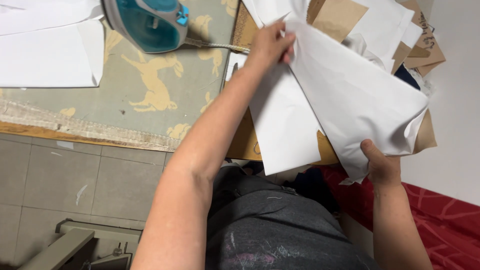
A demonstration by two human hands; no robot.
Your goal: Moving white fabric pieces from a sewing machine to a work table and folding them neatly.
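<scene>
Large creased white paper sheet (350, 95), long axis slanting from far-left to near-right, pinched at its far corner by left hand (267, 47), near edge gripped by right hand (382, 167), above paper-strewn tabletop (245, 140).

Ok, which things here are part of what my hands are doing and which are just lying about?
In hand:
- white sheet, held by left hand and right hand
- paper pile under it

Lying about:
- teal iron
- horse-print cover
- brown card pieces
- white sheets at far left
- red cloth
</scene>
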